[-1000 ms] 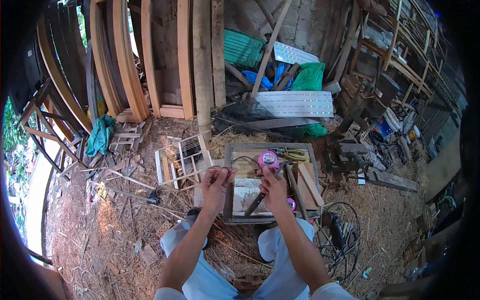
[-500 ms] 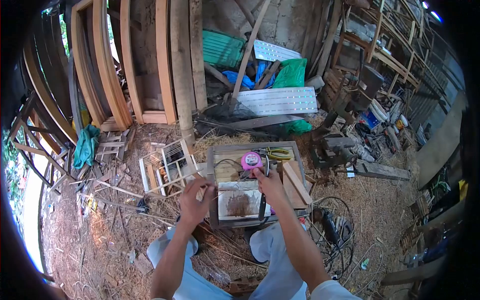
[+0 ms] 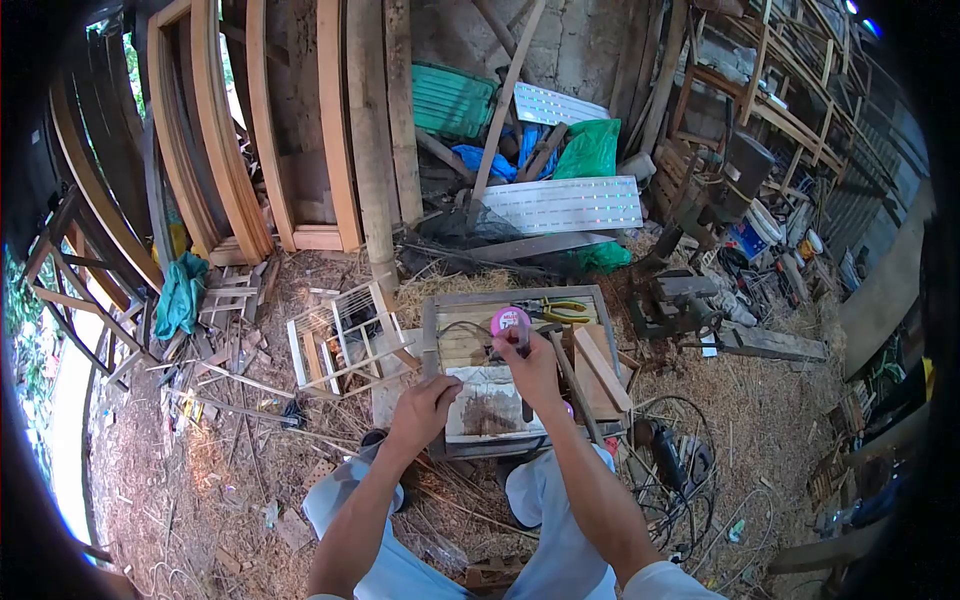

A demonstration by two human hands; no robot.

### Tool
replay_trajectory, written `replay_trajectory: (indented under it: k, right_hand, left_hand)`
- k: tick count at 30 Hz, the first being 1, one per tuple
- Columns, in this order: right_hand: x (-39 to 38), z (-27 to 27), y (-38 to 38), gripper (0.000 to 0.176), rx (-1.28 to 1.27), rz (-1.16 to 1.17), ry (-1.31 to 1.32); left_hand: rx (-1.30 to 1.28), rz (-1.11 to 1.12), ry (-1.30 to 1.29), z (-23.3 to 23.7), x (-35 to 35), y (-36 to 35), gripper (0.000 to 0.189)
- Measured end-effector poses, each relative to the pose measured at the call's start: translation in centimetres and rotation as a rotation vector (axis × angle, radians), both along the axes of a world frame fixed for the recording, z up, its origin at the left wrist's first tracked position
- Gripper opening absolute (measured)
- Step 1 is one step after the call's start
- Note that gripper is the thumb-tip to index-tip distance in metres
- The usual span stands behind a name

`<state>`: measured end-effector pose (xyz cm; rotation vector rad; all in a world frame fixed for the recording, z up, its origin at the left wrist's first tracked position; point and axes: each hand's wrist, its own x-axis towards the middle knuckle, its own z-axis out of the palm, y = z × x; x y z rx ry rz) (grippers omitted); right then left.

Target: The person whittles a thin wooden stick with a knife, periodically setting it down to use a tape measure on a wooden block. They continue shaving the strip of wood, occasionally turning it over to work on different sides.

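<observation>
My left hand [image 3: 424,408] is closed in a pinch at the left edge of a white, brown-stained slab [image 3: 490,410]; anything between its fingertips is too small to name. My right hand [image 3: 532,372] is also closed, its fingertips just below a round pink tape measure [image 3: 508,319]; what they grip cannot be made out. A dark, narrow piece shows under that hand. The slab lies on a low wood-framed table [image 3: 430,345]. Yellow-handled pliers [image 3: 562,311] rest along its far side. A dark strip [image 3: 574,385] lies right of my right hand, beside a light wooden strip [image 3: 602,368].
A small slatted wooden frame [image 3: 350,335] stands on the shavings left of the table. Right of it lie a black power tool [image 3: 664,450] and looped cable. A metal vise [image 3: 685,300] stands farther right. Tall wooden frames [image 3: 265,130] lean at the back left.
My left hand has moved right and closed to a pinch at the slab's edge. My right hand has shifted slightly, and a dark strip now shows on its right.
</observation>
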<state>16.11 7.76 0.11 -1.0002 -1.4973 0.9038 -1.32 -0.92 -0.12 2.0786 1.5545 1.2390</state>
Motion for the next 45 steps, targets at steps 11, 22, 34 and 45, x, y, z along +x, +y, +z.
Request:
replay_trajectory:
  k: [11, 22, 34, 45]
  right_hand:
    - [1.4, 0.6, 0.0, 0.02, -0.635, 0.26, 0.502]
    - [1.9, -0.4, 0.0, 0.035, -0.495, 0.01, 0.435]
    - [-1.3, 1.8, -3.0, 0.034, -0.806, 0.618, 0.394]
    - [0.3, 2.5, -2.5, 0.031, -0.794, 0.681, 0.312]
  left_hand:
    - [-0.203, -0.08, -0.274, 0.5, 0.7, -0.7, 0.013]
    - [-0.167, 0.098, -0.293, 0.0, 0.2, 0.0, 0.011]
    - [0.143, 0.186, 0.006, -0.7, 0.1, 0.1, 0.014]
    - [0.32, 0.073, 0.268, 0.9, -0.7, -0.6, 0.015]
